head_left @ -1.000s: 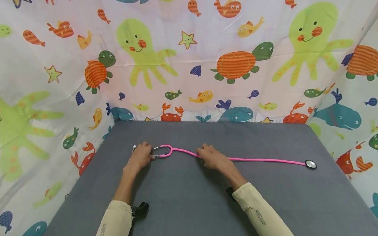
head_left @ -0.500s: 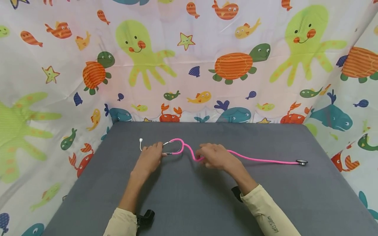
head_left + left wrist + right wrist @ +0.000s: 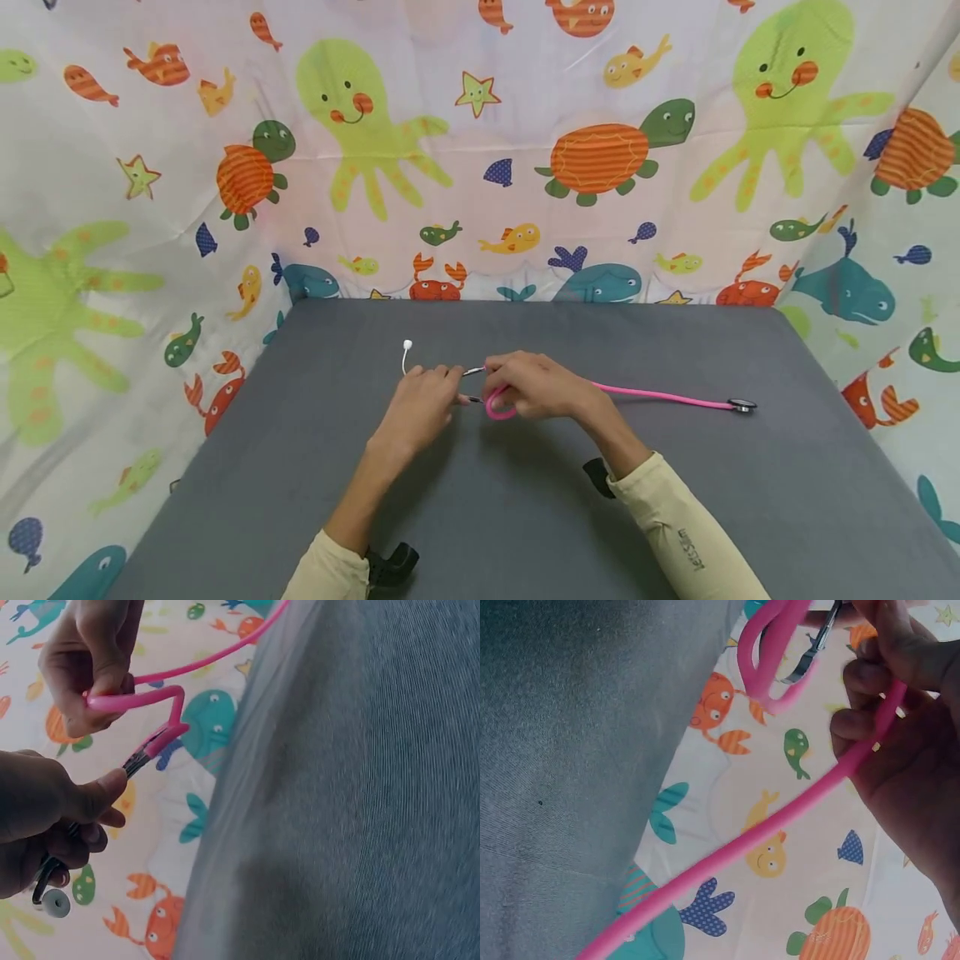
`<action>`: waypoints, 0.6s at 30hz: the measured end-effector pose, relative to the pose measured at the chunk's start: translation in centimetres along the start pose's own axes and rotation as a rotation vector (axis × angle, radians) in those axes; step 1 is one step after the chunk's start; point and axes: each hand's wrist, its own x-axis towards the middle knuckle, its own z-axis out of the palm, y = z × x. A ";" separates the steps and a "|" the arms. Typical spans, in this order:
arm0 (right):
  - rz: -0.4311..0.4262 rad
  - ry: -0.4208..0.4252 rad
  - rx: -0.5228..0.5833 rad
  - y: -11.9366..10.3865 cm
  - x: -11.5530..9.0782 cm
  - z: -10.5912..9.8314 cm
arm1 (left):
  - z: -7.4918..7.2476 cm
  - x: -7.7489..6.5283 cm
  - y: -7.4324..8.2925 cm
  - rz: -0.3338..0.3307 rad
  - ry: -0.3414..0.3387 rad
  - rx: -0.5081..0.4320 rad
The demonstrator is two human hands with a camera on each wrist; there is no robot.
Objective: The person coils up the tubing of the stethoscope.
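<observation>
A pink stethoscope [image 3: 660, 394] stretches across the grey table. My left hand [image 3: 423, 404] grips its metal ear tubes, and one white ear tip [image 3: 407, 344] sticks out beyond the knuckles. Close to it on the right, my right hand [image 3: 536, 385] pinches the pink tubing, which bends in a small loop under the fingers. In the left wrist view the tubing's fork [image 3: 176, 724] hangs between both hands. The tubing also runs across the palm of the right hand [image 3: 907, 727] in the right wrist view. At the far right end lies the chest piece [image 3: 742, 406], tilted on edge.
The grey table [image 3: 480, 517] meets a curtain [image 3: 510, 175] printed with sea animals at the back and both sides. Black wrist devices [image 3: 393, 565] sit below each hand by the beige sleeves [image 3: 686, 529].
My left hand has moved right with the ear tubes, up close to the right hand. The tubing, nearly straight earlier, now loops at my right hand, and the chest piece has slid left and tipped.
</observation>
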 end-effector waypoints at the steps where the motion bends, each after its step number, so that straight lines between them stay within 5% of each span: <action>1: 0.002 0.014 0.004 -0.1 0.1 0.0 | -0.2 0.0 0.2 -0.007 0.009 -0.021; 6: 0.022 0.080 -0.019 -0.1 0.1 0.2 | -0.7 0.2 1.5 -0.123 -0.013 -0.177; 11: 0.043 0.133 -0.043 -0.3 0.1 0.6 | -1.3 0.7 2.2 -0.223 -0.111 -0.319; 18: 0.076 0.218 -0.058 -0.3 0.2 0.6 | -1.9 1.5 2.9 -0.195 -0.121 -0.346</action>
